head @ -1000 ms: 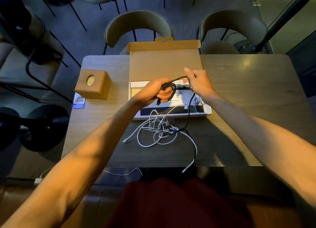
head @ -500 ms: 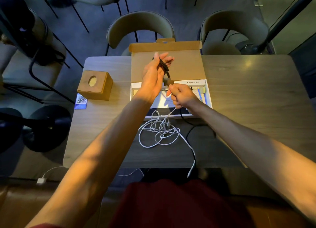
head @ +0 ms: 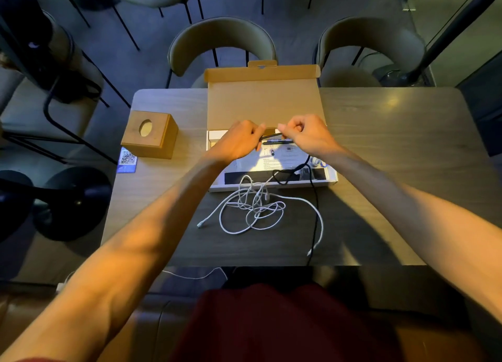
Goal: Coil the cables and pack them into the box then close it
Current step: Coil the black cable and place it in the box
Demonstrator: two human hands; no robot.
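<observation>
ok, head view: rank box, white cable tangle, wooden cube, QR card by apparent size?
1. Open box
2. White cable tangle, judged by its spread; it also lies nearer the camera
3. Wooden cube
4. QR card

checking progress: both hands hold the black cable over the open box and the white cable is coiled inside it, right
No: the head view shows the white cable lying tangled on the table in front of the box. The left hand and right hand do hold the black cable over it.
</observation>
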